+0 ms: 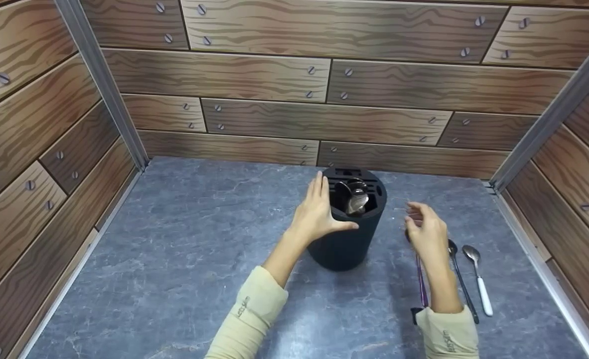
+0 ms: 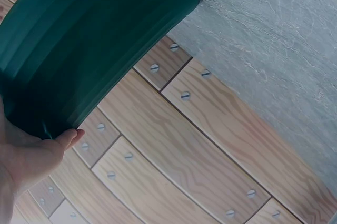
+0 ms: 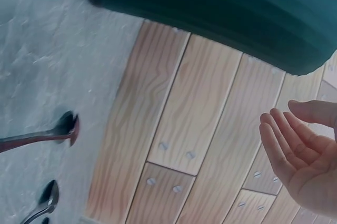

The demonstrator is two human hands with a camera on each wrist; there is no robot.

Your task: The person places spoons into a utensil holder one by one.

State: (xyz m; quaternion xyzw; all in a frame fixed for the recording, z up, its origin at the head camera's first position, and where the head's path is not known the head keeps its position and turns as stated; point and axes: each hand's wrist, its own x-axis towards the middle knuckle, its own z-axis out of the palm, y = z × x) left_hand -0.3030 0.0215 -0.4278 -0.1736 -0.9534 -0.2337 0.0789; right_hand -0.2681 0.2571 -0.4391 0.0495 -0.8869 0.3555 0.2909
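A tall black utensil holder (image 1: 342, 244) with a slotted top stands upright near the middle of the table; it looks dark green in both wrist views. Shiny spoon heads (image 1: 358, 199) stick up from its large opening. My left hand (image 1: 317, 212) lies against the holder's upper left side, fingers straight and thumb stretched across the front. To the right of the holder, my right hand (image 1: 428, 232) hovers with loosely bent fingers and nothing in it. Below it lies a purple utensil handle (image 1: 421, 281), its upper end hidden by the hand.
Right of the right forearm lie a dark-handled spoon (image 1: 463, 284) and a white-handled spoon (image 1: 483, 294). A small black end (image 1: 416, 314) pokes out beside the right sleeve. Wood-patterned walls (image 1: 264, 75) with metal corner strips enclose the blue-grey tabletop (image 1: 200, 239).
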